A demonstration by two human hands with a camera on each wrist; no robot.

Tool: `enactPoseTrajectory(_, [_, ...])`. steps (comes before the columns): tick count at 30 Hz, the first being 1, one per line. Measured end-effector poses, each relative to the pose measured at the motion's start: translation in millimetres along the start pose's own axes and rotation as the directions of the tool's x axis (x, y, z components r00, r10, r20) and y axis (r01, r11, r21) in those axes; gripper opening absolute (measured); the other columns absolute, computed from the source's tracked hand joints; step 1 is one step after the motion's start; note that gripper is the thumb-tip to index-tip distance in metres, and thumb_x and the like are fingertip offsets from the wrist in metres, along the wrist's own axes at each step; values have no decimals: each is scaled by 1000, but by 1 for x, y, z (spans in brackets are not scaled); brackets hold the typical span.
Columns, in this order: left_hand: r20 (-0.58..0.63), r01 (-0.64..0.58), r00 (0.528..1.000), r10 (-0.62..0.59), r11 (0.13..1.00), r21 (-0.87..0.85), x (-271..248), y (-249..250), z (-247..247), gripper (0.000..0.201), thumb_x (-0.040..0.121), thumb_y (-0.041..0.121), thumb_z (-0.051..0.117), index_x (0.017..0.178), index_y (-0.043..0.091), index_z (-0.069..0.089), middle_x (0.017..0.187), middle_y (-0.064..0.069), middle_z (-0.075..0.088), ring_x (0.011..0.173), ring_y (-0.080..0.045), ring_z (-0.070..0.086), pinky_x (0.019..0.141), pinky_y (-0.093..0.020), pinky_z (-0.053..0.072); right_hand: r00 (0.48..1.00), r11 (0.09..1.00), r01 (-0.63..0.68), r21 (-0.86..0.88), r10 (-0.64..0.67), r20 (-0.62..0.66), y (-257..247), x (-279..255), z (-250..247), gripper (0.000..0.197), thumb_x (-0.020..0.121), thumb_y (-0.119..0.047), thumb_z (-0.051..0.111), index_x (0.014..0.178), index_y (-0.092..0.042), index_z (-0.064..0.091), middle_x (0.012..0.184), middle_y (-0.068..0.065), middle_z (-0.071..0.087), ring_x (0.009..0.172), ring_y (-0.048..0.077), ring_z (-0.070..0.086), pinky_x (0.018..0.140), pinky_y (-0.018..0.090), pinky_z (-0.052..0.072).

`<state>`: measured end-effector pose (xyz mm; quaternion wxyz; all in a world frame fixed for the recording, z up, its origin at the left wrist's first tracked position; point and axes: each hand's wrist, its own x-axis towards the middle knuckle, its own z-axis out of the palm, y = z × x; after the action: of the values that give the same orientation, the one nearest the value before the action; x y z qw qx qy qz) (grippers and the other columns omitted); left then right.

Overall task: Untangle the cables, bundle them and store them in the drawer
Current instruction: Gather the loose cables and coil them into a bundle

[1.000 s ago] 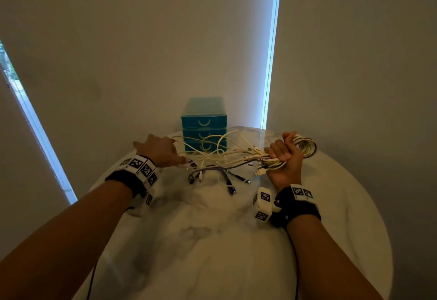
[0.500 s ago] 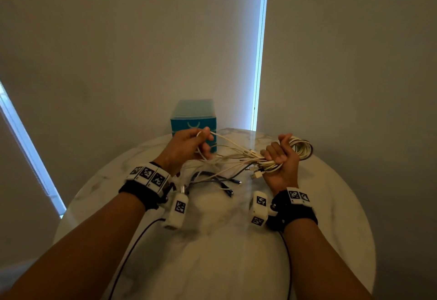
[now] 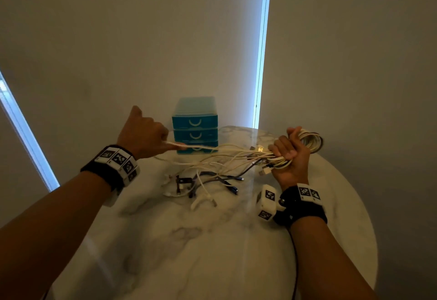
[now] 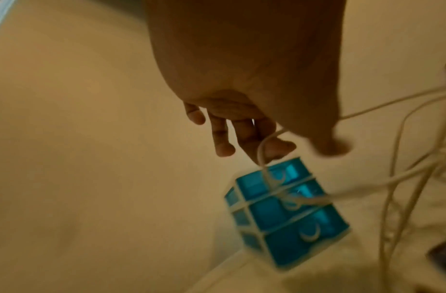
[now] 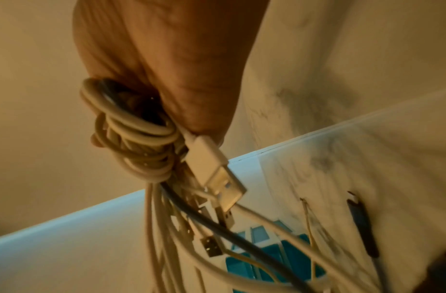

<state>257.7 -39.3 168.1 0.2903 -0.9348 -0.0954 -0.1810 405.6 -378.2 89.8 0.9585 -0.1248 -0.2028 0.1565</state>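
My right hand (image 3: 289,155) is raised at the right and grips a coiled bundle of white cables (image 3: 311,142); the right wrist view shows the loops (image 5: 139,136) and a USB plug (image 5: 216,170) jutting from the fist. Loose strands fan left from it. My left hand (image 3: 146,135) pinches one white cable (image 3: 196,147) and holds it taut in front of the blue drawer unit (image 3: 195,122); the left wrist view shows that strand (image 4: 263,154) running over the fingers. Dark and white cable ends (image 3: 201,185) lie tangled on the table below.
The round marble table (image 3: 212,240) carries everything; its edge curves close on the right. The three-drawer unit (image 4: 287,214) stands at the far edge against a pale wall, all drawers closed. A bright window gap runs behind it.
My left hand has swung out to the left and pulled one white strand straight across the drawer front. The right hand has kept its grip on the bundle, almost in place.
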Motion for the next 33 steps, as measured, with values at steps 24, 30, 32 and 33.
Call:
enactPoseTrajectory(24, [172,9,899,403,374,-927,14,161,-94,125,75,78,76,169,34,6,166,1,44,139,-22,54,115,-42,47,999,995,-42,-95,39,-31,12,-1,19,31,111,-32,54,90,-14,68,45,-7,37,35,5,36,43,21,31])
enactPoseTrajectory(30, [251,23,893,374,520,-854,13,171,-39,79,86,64,79,149,29,48,123,3,72,107,-19,68,96,-40,58,998,992,-57,-114,56,-15,1,1,13,34,107,-42,60,87,-15,64,45,-7,38,35,6,37,44,23,29])
enactPoseTrajectory(32, [220,-2,896,385,501,-866,12,162,-32,29,101,48,68,120,27,66,102,4,72,94,-18,69,82,-31,55,997,986,-73,-149,70,-26,-1,2,14,39,105,-47,63,80,-17,60,45,-6,39,35,7,37,45,23,29])
enactPoseTrajectory(33, [206,-6,897,390,477,-879,10,156,-31,15,105,41,62,111,28,67,98,5,72,92,-18,69,80,-30,53,996,983,-84,-162,78,-41,-2,2,15,44,104,-51,65,75,-18,56,44,-6,40,35,8,38,45,23,31])
